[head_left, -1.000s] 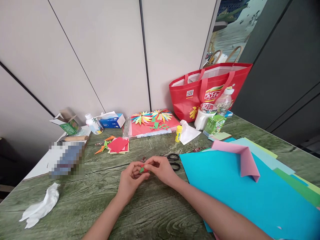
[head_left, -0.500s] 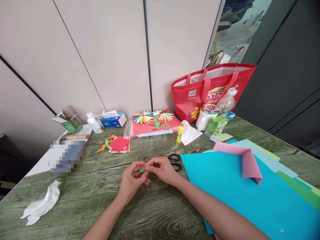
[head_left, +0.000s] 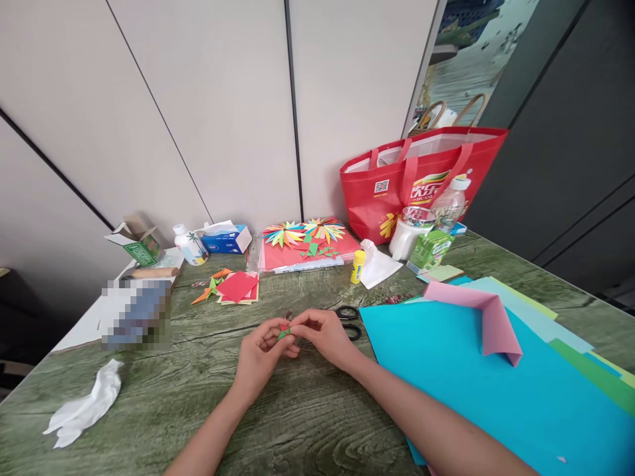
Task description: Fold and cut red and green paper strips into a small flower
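Observation:
Between my two hands is a small red and green folded paper piece (head_left: 284, 333), partly covered by fingers. My left hand (head_left: 262, 352) is closed around its left side, thumb in front. From the right, the fingertips of my right hand (head_left: 321, 334) pinch the same piece. Just beyond my right hand lie scissors (head_left: 350, 330), with only the black handles showing. A large blue paper sheet (head_left: 436, 370) spreads under my right forearm, and a folded pink paper (head_left: 496, 320) rests on it.
A yellow glue stick (head_left: 356, 268) stands beside a white tissue (head_left: 380, 266). Red and cream paper squares (head_left: 238, 287) lie left of centre. Farther back are paper fans (head_left: 284, 233) on a red pack, a tissue box (head_left: 225, 239), a mug (head_left: 404, 239) and a red bag (head_left: 372, 205). A crumpled tissue (head_left: 89, 406) lies left.
My left thumb has closed in on the paper piece, and more red shows at its top. My right fingers have shifted slightly on it. The other things stay in place.

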`<state>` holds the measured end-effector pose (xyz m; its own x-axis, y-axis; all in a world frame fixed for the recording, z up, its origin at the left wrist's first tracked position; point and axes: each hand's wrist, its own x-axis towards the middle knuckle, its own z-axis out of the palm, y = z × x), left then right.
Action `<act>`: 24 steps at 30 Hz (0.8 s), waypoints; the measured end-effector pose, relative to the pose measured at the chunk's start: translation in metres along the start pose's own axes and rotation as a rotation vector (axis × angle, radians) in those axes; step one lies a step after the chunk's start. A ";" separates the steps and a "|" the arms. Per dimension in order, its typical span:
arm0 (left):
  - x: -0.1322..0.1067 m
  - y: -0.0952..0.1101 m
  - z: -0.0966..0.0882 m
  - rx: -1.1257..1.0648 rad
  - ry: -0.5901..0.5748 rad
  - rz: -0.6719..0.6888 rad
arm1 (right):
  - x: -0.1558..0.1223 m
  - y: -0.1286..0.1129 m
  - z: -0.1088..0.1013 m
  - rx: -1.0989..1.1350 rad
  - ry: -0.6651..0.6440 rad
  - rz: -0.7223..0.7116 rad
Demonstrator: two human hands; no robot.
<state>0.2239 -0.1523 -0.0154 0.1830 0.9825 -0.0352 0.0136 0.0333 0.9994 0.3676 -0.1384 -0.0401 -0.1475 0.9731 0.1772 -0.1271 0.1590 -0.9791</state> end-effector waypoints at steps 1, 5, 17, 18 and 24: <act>0.000 0.000 0.000 0.002 0.005 0.006 | 0.000 -0.002 0.000 -0.004 0.011 -0.001; -0.001 0.000 -0.002 0.075 0.033 0.072 | -0.002 -0.006 0.001 -0.025 0.048 -0.007; -0.002 -0.003 -0.001 0.031 -0.017 0.048 | -0.007 -0.006 0.006 -0.327 0.055 -0.112; -0.001 -0.003 -0.001 0.008 -0.027 0.043 | -0.006 -0.005 0.005 -0.321 0.053 -0.099; 0.002 -0.008 -0.003 0.042 -0.015 0.019 | 0.001 0.002 0.000 -0.153 -0.041 0.002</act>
<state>0.2217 -0.1500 -0.0239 0.1979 0.9801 -0.0163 0.0512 0.0063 0.9987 0.3673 -0.1375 -0.0415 -0.1875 0.9664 0.1760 0.0242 0.1837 -0.9827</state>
